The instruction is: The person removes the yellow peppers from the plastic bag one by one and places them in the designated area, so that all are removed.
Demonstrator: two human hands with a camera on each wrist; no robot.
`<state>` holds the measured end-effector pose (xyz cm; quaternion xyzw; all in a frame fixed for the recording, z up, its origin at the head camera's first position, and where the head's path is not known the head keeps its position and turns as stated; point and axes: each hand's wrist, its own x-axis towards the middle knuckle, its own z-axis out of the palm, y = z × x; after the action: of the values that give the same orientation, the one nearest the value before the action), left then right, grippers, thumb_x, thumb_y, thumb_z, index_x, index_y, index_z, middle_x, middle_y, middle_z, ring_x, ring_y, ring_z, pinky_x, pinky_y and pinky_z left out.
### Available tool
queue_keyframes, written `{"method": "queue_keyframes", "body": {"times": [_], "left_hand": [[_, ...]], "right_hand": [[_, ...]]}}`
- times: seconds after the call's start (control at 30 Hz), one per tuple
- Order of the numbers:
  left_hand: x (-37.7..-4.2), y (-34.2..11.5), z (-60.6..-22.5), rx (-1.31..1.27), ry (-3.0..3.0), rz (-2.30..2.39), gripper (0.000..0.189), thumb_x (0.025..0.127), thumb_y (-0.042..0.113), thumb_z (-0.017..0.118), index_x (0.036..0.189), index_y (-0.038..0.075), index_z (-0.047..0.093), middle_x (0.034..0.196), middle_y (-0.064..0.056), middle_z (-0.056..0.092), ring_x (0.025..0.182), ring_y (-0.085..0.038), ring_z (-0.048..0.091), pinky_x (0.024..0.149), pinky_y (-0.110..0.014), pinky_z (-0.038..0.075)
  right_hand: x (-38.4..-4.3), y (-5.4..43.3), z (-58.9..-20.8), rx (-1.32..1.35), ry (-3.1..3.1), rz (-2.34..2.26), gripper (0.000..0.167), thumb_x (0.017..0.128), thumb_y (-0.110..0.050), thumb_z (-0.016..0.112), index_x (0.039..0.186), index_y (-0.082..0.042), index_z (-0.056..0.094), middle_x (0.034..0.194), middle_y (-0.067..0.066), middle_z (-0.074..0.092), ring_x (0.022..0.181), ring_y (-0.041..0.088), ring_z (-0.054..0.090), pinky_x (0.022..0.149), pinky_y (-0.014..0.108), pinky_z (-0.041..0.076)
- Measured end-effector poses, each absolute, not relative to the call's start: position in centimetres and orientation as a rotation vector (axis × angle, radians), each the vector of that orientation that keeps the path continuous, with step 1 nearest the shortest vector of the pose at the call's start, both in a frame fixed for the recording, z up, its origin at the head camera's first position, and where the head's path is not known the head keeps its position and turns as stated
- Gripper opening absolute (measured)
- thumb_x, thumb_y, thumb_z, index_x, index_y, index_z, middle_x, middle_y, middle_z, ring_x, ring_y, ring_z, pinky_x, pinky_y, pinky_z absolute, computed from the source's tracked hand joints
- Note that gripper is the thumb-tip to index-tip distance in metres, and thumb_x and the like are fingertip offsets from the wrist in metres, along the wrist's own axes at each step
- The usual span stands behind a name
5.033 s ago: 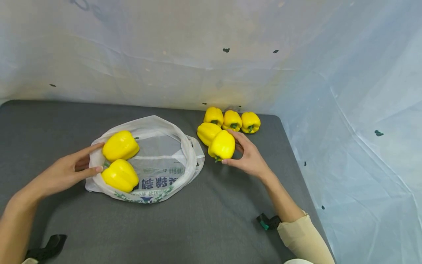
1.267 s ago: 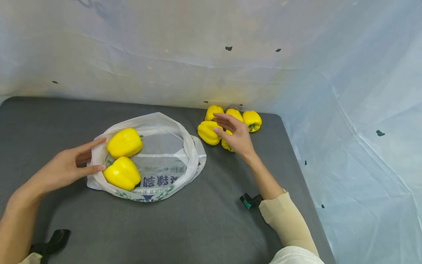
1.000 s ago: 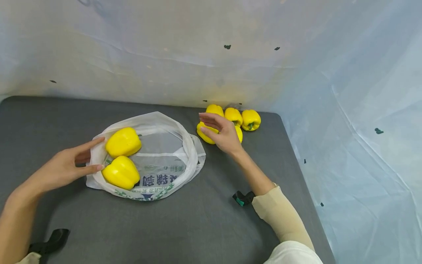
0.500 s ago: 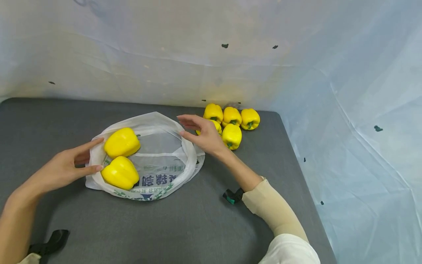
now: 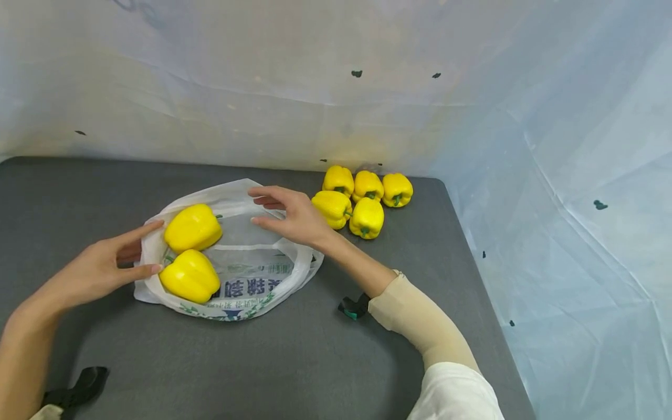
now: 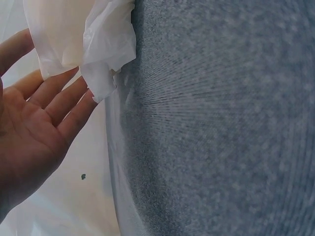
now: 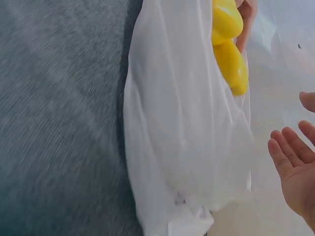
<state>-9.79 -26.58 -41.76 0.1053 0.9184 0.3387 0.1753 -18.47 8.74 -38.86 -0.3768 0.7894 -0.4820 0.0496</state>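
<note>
A white plastic bag [image 5: 301, 271] with dark printing lies wide-mouthed on the table, and two yellow bell peppers [image 5: 193, 227] sit inside its left part. At the left rim, my left hand [image 5: 100, 268] touches the bag with thumb and fingers spread; in the left wrist view the plastic [image 6: 106, 46] hangs over its fairly straight fingers. Above the right side of the bag's mouth hovers my right hand [image 5: 294, 217], fingers extended and nothing in them. The right wrist view has this hand [image 7: 298, 169] beside the bag [image 7: 177, 113], palm showing.
Several more yellow bell peppers [image 5: 366, 218] stand in a cluster at the back right of the dark grey table [image 5: 294, 361]. Pale plastic sheeting [image 5: 294, 81] rises behind the table and along its right side [image 5: 588, 262].
My right hand held a bell pepper by the cluster five seconds ago. That pepper now rests there, and the hand has swept left over the bag. My left hand has stayed at the rim.
</note>
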Motion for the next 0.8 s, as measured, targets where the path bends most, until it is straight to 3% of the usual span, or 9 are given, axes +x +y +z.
{"method": "queue_keyframes", "body": {"times": [0.27, 0.57, 0.8], "left_hand": [[-9.7, -26.6, -41.7, 0.305, 2.603, 0.97, 0.096, 0.09, 0.042, 0.072, 0.161, 0.017, 0.012, 0.151, -0.039, 0.029, 0.125, -0.06, 0.043, 0.092, -0.072, 0.041], [-9.9, -26.5, -41.3, 0.305, 2.601, 0.974, 0.095, 0.091, 0.042, 0.071, 0.161, 0.016, 0.012, 0.15, -0.039, 0.03, 0.124, -0.061, 0.044, 0.091, -0.072, 0.042], [-9.8, -26.5, -41.3, 0.329, 2.605, 0.983, 0.094, 0.091, 0.041, 0.072, 0.161, 0.014, 0.015, 0.149, -0.039, 0.032, 0.123, -0.061, 0.045, 0.09, -0.07, 0.044]], "right_hand": [[-18.3, 6.2, -39.0, -1.072, 2.406, -1.389, 0.055, 0.091, -0.02, 0.075, 0.14, -0.008, 0.054, 0.14, 0.002, 0.057, 0.122, 0.006, 0.057, 0.101, 0.014, 0.042], [-18.1, 3.6, -39.5, -1.025, 2.429, -1.261, 0.059, 0.091, -0.022, 0.074, 0.143, -0.006, 0.051, 0.143, 0.003, 0.055, 0.124, 0.009, 0.056, 0.101, 0.013, 0.041], [-17.7, 1.9, -40.5, -0.95, 2.496, -1.106, 0.065, 0.091, -0.033, 0.073, 0.148, -0.015, 0.048, 0.146, -0.003, 0.053, 0.125, 0.011, 0.056, 0.097, 0.013, 0.044]]}}
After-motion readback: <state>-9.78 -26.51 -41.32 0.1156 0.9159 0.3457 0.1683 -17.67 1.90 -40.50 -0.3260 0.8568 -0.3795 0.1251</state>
